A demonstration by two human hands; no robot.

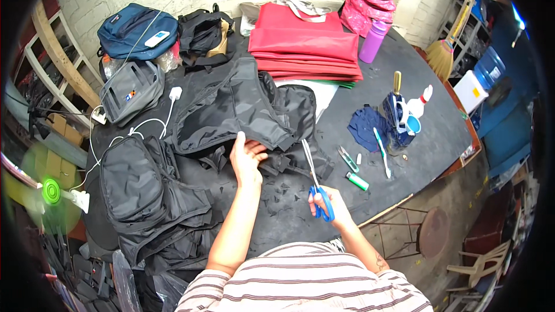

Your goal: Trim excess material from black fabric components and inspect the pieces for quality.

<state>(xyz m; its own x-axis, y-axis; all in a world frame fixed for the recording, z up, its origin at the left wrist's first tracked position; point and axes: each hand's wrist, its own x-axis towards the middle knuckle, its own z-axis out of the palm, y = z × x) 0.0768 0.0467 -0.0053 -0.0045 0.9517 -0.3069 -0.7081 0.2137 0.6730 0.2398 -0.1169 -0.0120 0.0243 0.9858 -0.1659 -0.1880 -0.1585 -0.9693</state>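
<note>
Black fabric piece [231,110], inward from the counter [428,150]'s front edge. Left hand [248,159]: fingers loosely curled at its near side. Right hand [335,209]: fingers around blue-handled scissors [315,186]. Presumably trimming; next cut calls for steadied fabric.

Textile wkshp: blk fabric pcs [228,107], scissors [315,188], red cloth stack [303,52], worktbl [399,55].

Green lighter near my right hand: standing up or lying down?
Lying down: the green lighter rests along its length on the black tabletop.
</note>
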